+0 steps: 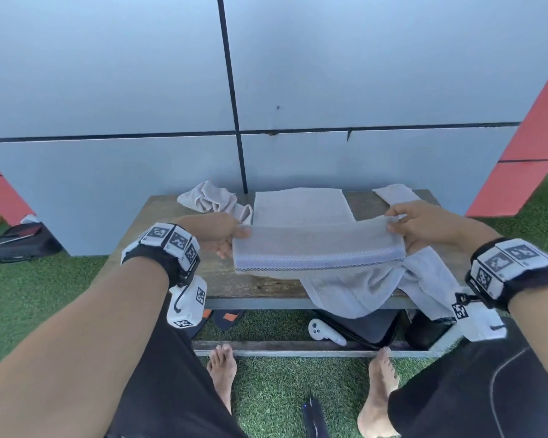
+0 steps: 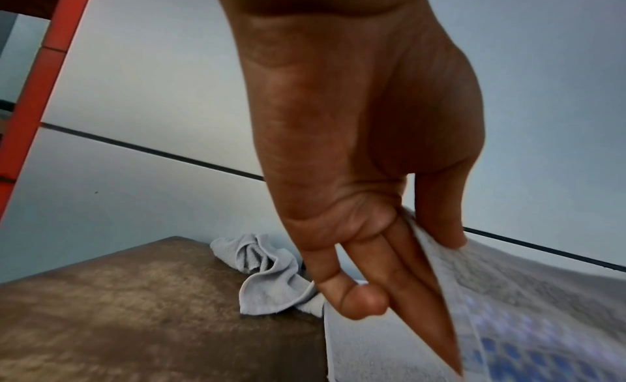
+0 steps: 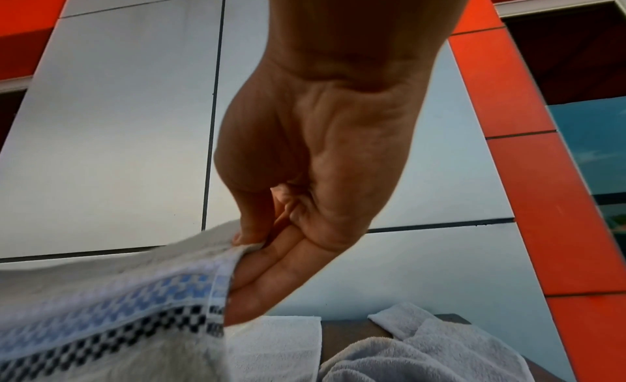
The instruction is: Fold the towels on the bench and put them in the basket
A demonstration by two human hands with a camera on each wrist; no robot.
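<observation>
A white towel with a blue and black checked border (image 1: 318, 248) is stretched in the air over the wooden bench (image 1: 184, 216). My left hand (image 1: 225, 237) pinches its left end between thumb and fingers (image 2: 437, 227). My right hand (image 1: 402, 227) pinches the right end, thumb on top (image 3: 249, 235). The towel's far half lies flat on the bench (image 1: 299, 205). A crumpled towel (image 1: 209, 197) sits at the back left. Another towel (image 1: 418, 279) trails across the right side and hangs over the front edge. No basket is in view.
A grey panelled wall (image 1: 140, 90) rises right behind the bench. Under the bench lie a white controller (image 1: 325, 331), a black bag (image 1: 367, 324) and sandals (image 1: 225, 317). A black case (image 1: 19, 241) sits on the grass at the left. My bare feet stand before the bench.
</observation>
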